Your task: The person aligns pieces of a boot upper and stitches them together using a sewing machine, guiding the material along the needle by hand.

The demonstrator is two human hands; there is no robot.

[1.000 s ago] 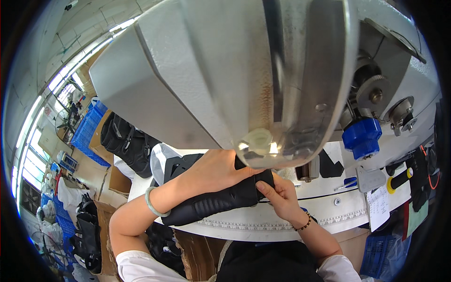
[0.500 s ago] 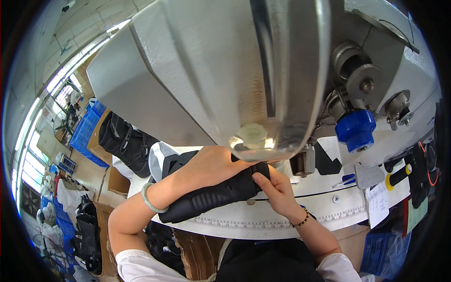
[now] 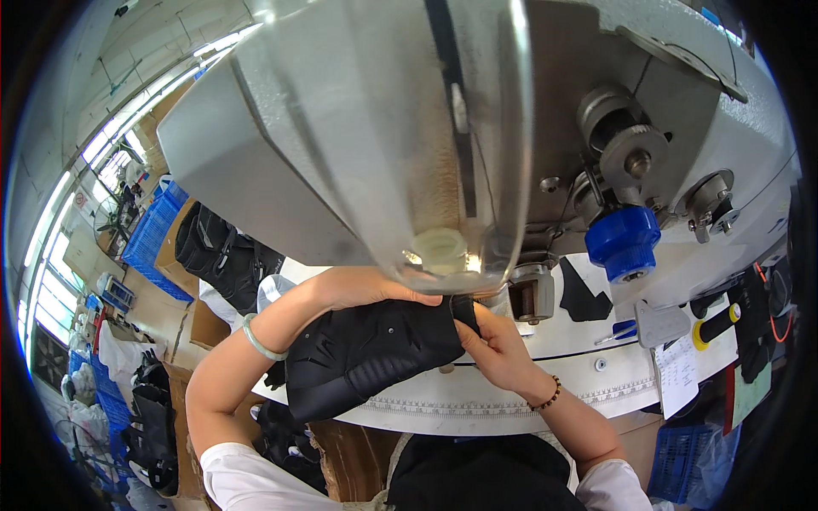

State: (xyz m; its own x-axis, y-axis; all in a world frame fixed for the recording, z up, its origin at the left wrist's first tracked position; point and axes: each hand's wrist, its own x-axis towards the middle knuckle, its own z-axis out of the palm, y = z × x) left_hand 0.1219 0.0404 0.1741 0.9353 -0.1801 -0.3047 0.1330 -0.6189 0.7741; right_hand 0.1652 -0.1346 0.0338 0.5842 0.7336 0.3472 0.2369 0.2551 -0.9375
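Observation:
A black padded piece (image 3: 371, 353) with moulded ribs and small round studs lies slantwise over the near edge of the white sewing table (image 3: 545, 409). Along its upper edge lies my left hand (image 3: 366, 288), closed on it with the thumb showing and the other fingertips hidden. My right hand (image 3: 504, 353) grips the piece's right end, thumb on the near side and fingers behind. Both hands are just below the head of a grey sewing machine (image 3: 358, 128), whose clear shield (image 3: 477, 170) hangs in front. The needle area is hidden.
Right of the hands are a blue tension knob (image 3: 624, 245), a black cut piece (image 3: 584, 294), a screwdriver (image 3: 620, 330), a paper sheet (image 3: 680, 375) and a thread spool (image 3: 717, 324). More black padded goods (image 3: 226, 255) are stacked left. Blue crates (image 3: 158, 243) stand beyond.
The black piece has turned so more of its studded face shows, and its left end hangs lower. My left hand has shifted slightly left; my right still grips the end. The view has shifted slightly.

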